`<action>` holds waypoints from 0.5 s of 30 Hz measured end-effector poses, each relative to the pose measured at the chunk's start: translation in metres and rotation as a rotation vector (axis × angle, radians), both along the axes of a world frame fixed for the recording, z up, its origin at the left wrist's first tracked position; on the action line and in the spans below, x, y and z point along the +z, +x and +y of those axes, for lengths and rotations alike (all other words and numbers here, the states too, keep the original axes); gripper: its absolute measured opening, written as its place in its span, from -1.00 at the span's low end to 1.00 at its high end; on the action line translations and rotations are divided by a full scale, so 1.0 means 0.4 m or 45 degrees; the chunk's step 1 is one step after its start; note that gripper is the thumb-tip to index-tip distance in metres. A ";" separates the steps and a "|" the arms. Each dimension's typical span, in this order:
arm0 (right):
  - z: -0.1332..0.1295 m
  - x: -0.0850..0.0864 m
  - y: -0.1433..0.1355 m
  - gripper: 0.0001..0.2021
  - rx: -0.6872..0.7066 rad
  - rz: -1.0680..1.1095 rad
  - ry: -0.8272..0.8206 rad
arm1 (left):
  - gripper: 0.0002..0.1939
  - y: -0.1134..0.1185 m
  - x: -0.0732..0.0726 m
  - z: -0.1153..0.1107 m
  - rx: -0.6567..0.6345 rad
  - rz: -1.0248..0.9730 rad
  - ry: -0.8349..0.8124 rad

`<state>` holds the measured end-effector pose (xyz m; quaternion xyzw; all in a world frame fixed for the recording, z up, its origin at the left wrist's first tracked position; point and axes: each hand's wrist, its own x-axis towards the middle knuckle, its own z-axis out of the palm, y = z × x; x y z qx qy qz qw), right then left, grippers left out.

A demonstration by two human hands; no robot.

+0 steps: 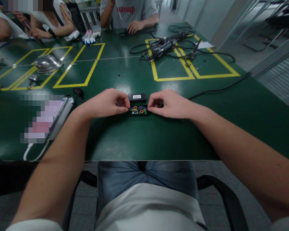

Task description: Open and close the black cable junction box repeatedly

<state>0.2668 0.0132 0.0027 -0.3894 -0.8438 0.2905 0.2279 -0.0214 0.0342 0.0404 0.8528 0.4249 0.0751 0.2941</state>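
A small open black case with a circuit board (139, 112) lies on the green table between my hands; round copper coils and coloured wires show in it. My left hand (110, 103) pinches the case's left end with thumb and fingertips. At the right end, my right hand (168, 103) grips in the same way, its fingers curled. Whether the fingertips hold the case's edge or the wires there is too small to tell. Just behind the case sits its ribbed black cover (137, 97), with a white label facing up. A black cable (219, 91) runs off to the right from near my right hand.
To the left lie a phone (44, 120) with a white cable and a round black knob-like part (78, 92). Farther back are a shiny metal part (47, 63), gloves (89, 38) and corded black tools (163, 48). Other people sit across the green table (115, 138).
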 end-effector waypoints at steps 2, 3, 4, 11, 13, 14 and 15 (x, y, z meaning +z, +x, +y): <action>0.001 -0.002 0.000 -0.88 -0.003 -0.001 0.022 | -0.77 0.002 0.000 -0.001 -0.002 -0.002 0.001; 0.002 -0.002 0.001 -0.87 -0.002 0.001 0.032 | -0.77 0.003 -0.001 -0.001 0.002 0.000 0.002; 0.002 -0.003 0.001 -0.87 0.001 0.003 0.038 | -0.77 0.003 -0.002 -0.001 0.007 0.004 0.002; 0.003 -0.005 0.004 -0.87 0.011 0.018 0.025 | -0.77 0.007 -0.006 -0.001 0.017 0.017 0.010; 0.003 -0.004 0.004 -0.87 0.004 0.018 0.011 | -0.77 0.008 -0.003 -0.003 0.024 0.030 0.015; 0.003 -0.003 0.004 -0.87 0.002 0.018 0.006 | -0.78 0.009 -0.002 -0.004 0.028 0.038 0.017; 0.003 -0.003 0.003 -0.87 0.002 0.018 0.004 | -0.78 0.010 -0.001 -0.004 0.032 0.047 0.017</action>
